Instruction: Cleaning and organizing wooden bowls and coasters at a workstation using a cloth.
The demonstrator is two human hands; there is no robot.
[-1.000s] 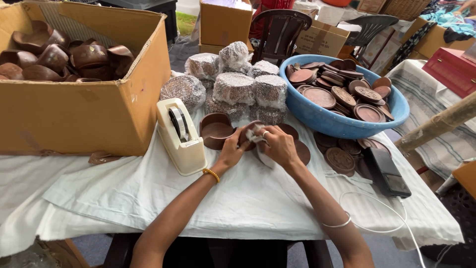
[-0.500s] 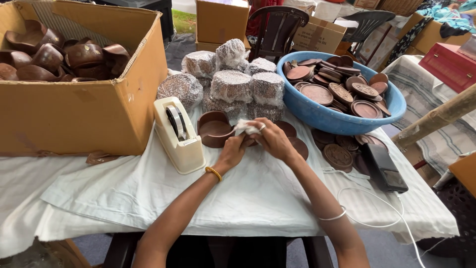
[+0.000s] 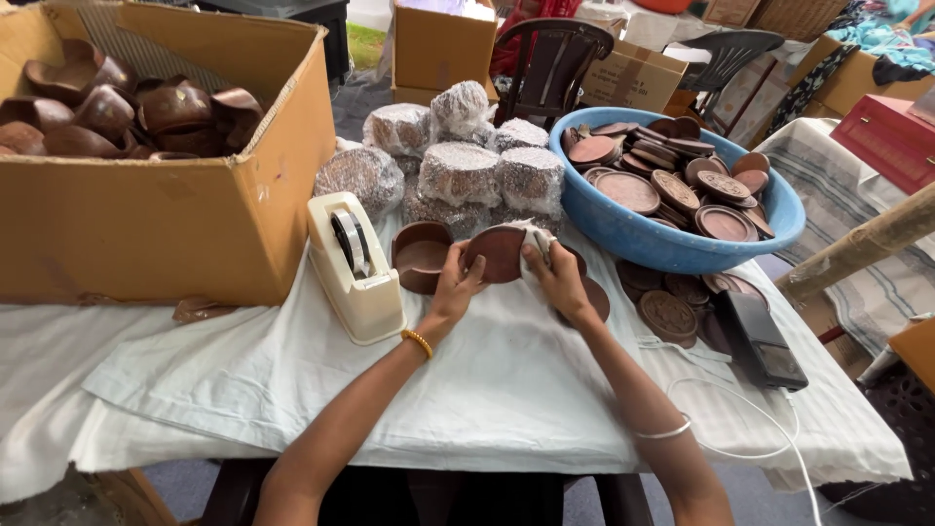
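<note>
Both hands meet over the counter [image 3: 467, 390]. The left hand [image 3: 455, 285] grips the brown round lid [image 3: 495, 253] at its left edge, tilted upright; the right hand [image 3: 557, 276] presses a white cloth [image 3: 538, 237] against its right side.

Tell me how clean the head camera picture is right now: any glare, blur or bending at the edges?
Head view: soft, even daylight, no hard shadows or glare; the round brown wooden disc between the left hand and right hand is sharp; wide-angle lens bends the big cardboard box and the blue plastic basin outward near the edges; background chairs slightly softer.
</note>
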